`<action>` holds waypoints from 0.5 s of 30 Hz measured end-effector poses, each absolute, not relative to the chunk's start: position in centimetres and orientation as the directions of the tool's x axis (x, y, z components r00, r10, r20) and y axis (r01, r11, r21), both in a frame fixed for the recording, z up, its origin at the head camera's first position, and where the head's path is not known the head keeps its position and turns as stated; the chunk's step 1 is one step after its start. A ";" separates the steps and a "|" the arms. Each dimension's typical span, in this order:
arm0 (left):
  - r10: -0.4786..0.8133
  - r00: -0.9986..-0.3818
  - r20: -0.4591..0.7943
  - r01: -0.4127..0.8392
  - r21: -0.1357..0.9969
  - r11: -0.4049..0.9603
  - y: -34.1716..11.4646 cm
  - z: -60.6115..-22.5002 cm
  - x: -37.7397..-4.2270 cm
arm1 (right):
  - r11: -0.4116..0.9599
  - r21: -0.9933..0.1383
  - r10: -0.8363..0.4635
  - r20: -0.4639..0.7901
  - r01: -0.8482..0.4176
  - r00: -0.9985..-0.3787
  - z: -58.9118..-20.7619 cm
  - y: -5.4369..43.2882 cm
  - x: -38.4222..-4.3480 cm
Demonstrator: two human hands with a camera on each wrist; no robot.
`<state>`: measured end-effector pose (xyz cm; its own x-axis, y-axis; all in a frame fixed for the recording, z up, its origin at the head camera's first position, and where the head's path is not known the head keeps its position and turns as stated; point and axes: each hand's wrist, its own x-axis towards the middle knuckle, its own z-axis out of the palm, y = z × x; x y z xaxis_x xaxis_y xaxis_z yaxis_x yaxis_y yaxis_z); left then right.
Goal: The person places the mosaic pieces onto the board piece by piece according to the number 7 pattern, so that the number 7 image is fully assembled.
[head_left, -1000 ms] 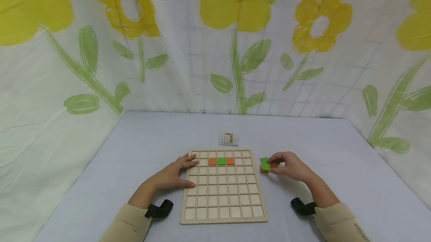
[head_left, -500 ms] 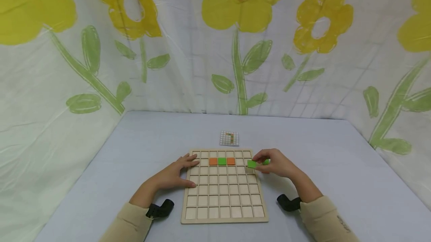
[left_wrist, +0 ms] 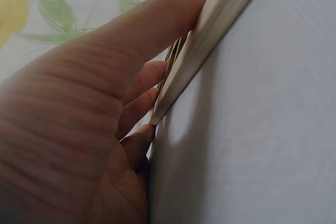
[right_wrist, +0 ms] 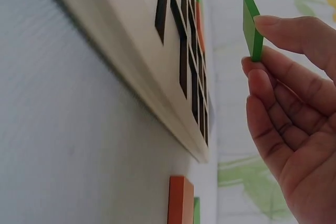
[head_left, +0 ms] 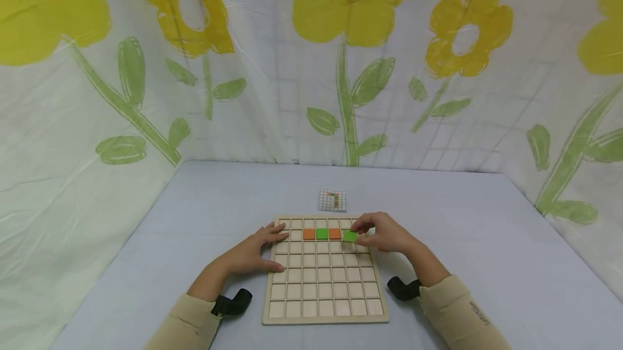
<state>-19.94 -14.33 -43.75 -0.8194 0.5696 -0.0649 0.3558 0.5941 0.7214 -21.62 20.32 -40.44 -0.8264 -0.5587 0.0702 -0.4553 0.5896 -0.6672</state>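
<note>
A wooden grid board [head_left: 321, 276] lies on the table with an orange tile [head_left: 309, 234], a green tile [head_left: 322, 234] and another orange tile [head_left: 335, 233] side by side in its second row from the far edge. My right hand [head_left: 384, 234] pinches a green square tile [head_left: 349, 236] by its edge between thumb and fingers, over the cell just right of that row. In the right wrist view this held tile [right_wrist: 253, 29] is apart from the board. My left hand [head_left: 246, 255] rests on the board's left edge, fingers spread, thumb [left_wrist: 181, 9] on the rim.
Beyond the board lies a small printed grid card [head_left: 332, 200] with a coloured pattern. To the right of the board, an orange tile [right_wrist: 179, 201] and a green one [right_wrist: 197, 211] show in the right wrist view. A flower-painted curtain [head_left: 263, 96] hangs behind the table.
My right hand has picked up the green tile from the pile on the right and carried it left over the board. The left hand stays at the board's edge.
</note>
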 end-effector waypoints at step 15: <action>0.559 -0.826 -0.070 0.348 0.718 0.603 -14.3 -43.7 -19.9 | 0.508 -0.730 -0.606 0.074 -0.457 -0.792 -40.5 17.7 -22.1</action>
